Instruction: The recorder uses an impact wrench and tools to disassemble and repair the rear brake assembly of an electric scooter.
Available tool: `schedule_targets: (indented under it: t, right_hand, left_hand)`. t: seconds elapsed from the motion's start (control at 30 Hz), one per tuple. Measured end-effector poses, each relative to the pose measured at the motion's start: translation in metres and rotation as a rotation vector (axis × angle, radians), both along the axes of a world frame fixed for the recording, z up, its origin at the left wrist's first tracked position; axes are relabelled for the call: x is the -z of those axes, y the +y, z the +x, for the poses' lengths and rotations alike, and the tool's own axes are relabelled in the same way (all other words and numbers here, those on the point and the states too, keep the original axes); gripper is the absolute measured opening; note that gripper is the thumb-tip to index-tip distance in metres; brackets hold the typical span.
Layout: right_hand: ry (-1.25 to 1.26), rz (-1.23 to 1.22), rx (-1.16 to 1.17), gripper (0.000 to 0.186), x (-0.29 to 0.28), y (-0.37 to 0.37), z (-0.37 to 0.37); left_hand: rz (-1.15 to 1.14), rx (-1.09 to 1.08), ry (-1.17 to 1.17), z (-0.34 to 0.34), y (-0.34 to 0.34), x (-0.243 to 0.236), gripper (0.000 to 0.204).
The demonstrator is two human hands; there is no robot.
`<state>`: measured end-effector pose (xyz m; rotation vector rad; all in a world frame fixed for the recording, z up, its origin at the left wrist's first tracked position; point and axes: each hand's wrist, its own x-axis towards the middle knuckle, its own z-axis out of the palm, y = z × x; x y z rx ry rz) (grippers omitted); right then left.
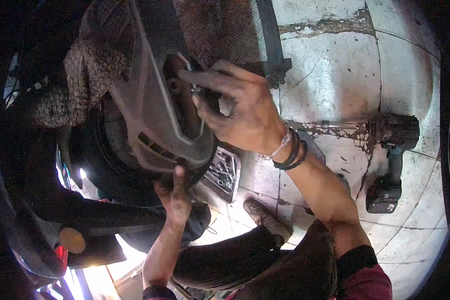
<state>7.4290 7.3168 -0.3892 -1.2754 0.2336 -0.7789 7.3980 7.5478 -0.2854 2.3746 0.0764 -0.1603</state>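
My right hand (pixel 240 107), smeared with grease, pinches a small metal fastener (pixel 197 90) at the opening of a grey plastic cover (pixel 152 115) on a two-wheeler's hub area. Its forefinger stretches left across the opening. Dark bands and a pale bracelet circle that wrist. My left hand (pixel 174 196) presses against the lower edge of the same grey cover, fingers pointing up, beside the black tyre (pixel 110 170). Whether the left hand grips anything is hidden by the cover.
A cordless impact wrench (pixel 392 160) with a long extension bar lies on the cracked tiled floor (pixel 335 65) to the right. An open socket tray (pixel 224 174) sits below my right wrist. My shoe (pixel 267 217) and dark trousers fill the lower middle.
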Motion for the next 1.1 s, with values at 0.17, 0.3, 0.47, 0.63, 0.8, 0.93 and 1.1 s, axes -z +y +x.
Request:
schedule_targets:
  t: [0.17,0.3,0.47,0.63,0.8,0.93,1.1]
  right_hand:
    - [-0.068,-0.185,0.098,0.022,-0.005,0.000,0.006]
    - [0.031,-0.155,-0.068,0.013,-0.016,-0.013,0.009]
    - [0.084,-0.157,-0.074,0.015,-0.026,-0.008,0.017]
    - [0.054,-0.462,-0.066,0.014,0.004,-0.014,0.019]
    - [0.231,-0.604,-0.077,0.014,0.008,-0.025,0.021]
    - [0.299,-0.604,-0.100,0.015,-0.022,-0.015,0.013]
    - [0.387,-0.517,-0.173,0.018,-0.024,-0.021,0.014]
  left_hand:
    - [-0.014,0.146,0.102,-0.004,-0.011,-0.013,0.039]
    - [-0.012,0.109,0.060,-0.003,-0.024,-0.012,0.043]
    - [-0.119,0.199,0.067,-0.003,-0.049,-0.018,0.046]
    - [0.326,0.516,0.058,-0.005,-0.025,0.022,0.040]
    - [0.036,0.532,0.086,-0.026,-0.053,0.015,0.055]
    - [0.132,0.578,-0.096,-0.043,-0.051,0.002,0.066]
    - [0.043,0.677,0.073,-0.024,-0.035,-0.024,0.058]
